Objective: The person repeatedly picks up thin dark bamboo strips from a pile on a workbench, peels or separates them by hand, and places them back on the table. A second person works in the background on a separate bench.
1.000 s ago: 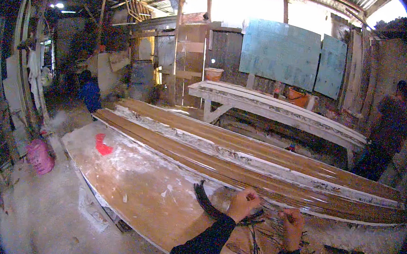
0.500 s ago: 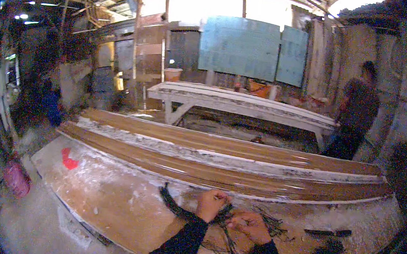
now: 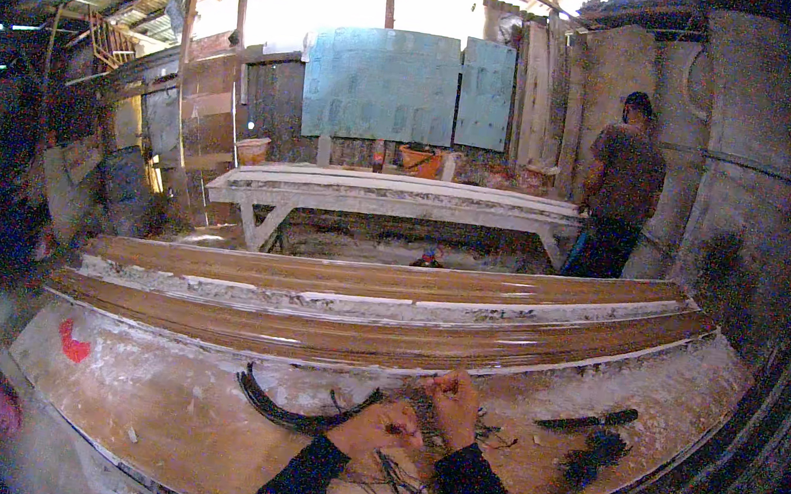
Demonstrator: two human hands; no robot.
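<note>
My left hand (image 3: 380, 428) is closed low over the table. Dark strands show by its fingers, and it appears to grip them. A curved bundle of black strands (image 3: 283, 418) lies to its left and runs in under the hand. My right hand (image 3: 451, 410) is raised just to the right and farther off, its fingers pinched together. Whatever lies in that pinch is too small to make out. More thin black strands (image 3: 399, 493) are spread loosely on the table (image 3: 180, 427) below and between my hands.
Two long brown, ribbed mouldings (image 3: 307, 335) with white edges lie across behind my hands. A dark knife (image 3: 585, 420) and a black tuft (image 3: 594, 459) are at the right. A red scrap (image 3: 73, 341) lies left. Beyond, a person (image 3: 625, 185) stands by a white bench (image 3: 382, 195).
My view has swung to the right. My right hand has lifted away from the strands, up and farther off, while the left has come lower and nearer, staying closed.
</note>
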